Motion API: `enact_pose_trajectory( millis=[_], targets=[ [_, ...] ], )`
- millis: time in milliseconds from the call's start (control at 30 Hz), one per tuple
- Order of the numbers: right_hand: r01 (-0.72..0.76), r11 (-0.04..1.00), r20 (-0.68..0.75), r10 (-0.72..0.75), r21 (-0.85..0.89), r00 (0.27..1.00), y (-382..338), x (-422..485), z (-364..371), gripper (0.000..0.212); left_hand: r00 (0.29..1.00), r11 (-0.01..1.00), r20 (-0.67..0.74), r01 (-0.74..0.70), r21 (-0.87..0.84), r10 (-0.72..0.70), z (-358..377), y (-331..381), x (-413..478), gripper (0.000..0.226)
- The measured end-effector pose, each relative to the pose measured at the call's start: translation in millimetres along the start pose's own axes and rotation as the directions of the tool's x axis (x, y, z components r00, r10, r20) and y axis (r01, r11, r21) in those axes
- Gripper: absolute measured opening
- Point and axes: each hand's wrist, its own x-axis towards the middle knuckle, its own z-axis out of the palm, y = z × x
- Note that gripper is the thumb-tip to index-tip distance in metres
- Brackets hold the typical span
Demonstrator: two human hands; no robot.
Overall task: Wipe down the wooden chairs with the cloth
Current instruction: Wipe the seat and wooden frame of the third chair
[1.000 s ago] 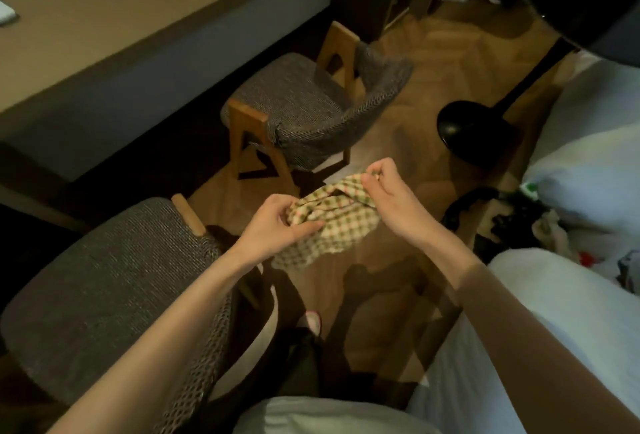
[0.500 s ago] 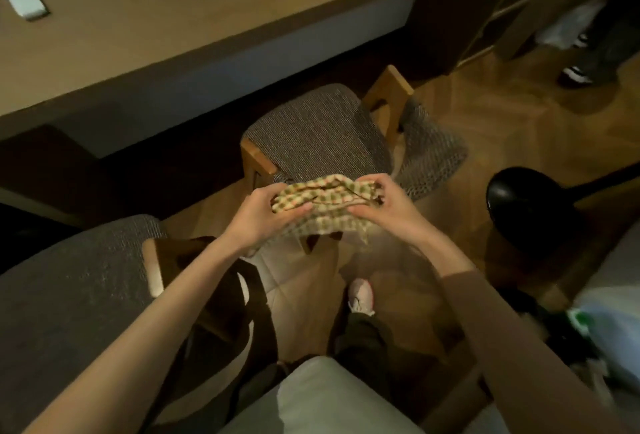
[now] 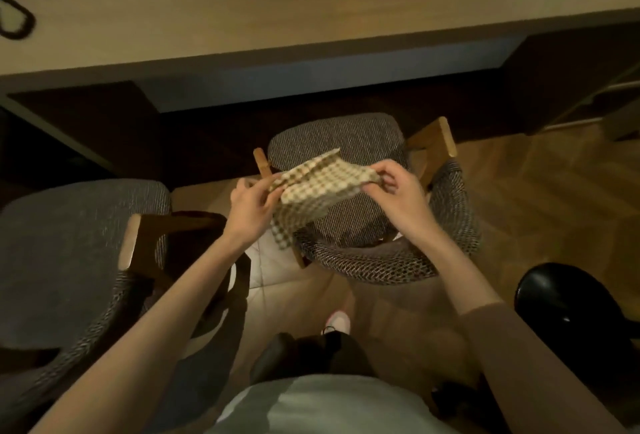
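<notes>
Above the grey-cushioned wooden chair (image 3: 346,142), left hand (image 3: 251,205) and right hand (image 3: 398,196) pinch the beige checked cloth (image 3: 318,187); wiping apparently not yet begun.

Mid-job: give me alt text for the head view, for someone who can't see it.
A checked cloth is held spread between the left hand and right hand, each pinching an edge, over a wooden chair with a grey woven seat. A second chair stands to the left, and a desk runs across the top.
</notes>
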Motion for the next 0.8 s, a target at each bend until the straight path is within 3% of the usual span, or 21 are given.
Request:
enact_pose_trajectory(
  millis=[133, 233, 300, 433, 600, 733, 800],
  targets=[
    [0.178, 0.958, 0.168, -0.142, -0.224, 0.976, -14.1, 6.9, 2.6, 0.025, 0.977, 0.973, 0.136, -0.140, -0.185, 0.166, -7.8, 16.0, -4.1, 0.081],
    [0.265, 0.900, 0.315, -0.155, -0.346, 0.936, -26.1, 2.8, 7.5, 0.032, 0.875, 0.886, 0.172, -0.417, -0.205, 0.452, -13.0, 42.6, -9.6, 0.091],
    [0.274, 0.893, 0.353, -0.142, -0.358, 0.925, -31.3, -4.1, 6.9, 0.032, 0.820, 0.844, 0.199, -0.527, -0.101, 0.536, -11.6, 53.6, -8.8, 0.079],
    [0.207, 0.920, 0.291, -0.109, -0.332, 0.950, -27.2, -20.7, -3.9, 0.028, 0.798, 0.817, 0.260, -0.574, 0.053, 0.544, -5.2, 53.8, -0.8, 0.027],
    [0.116, 0.841, 0.139, -0.049, -0.528, 0.989, -14.6, -35.2, -21.1, 0.020, 0.786, 0.786, 0.262, -0.605, 0.132, 0.561, -8.0, 51.0, -3.9, 0.017],
    [0.113, 0.773, -0.002, -0.146, -0.625, 0.989, -15.9, -36.9, -34.1, 0.022, 0.783, 0.771, 0.073, -0.622, 0.141, 0.618, -14.7, 66.3, -11.9, 0.019],
    [0.129, 0.785, -0.041, -0.193, -0.606, 0.980, -16.7, -41.0, -40.5, 0.018, 0.789, 0.783, 0.064, -0.615, 0.093, 0.612, -15.0, 72.6, -19.9, 0.023]
  ],
)
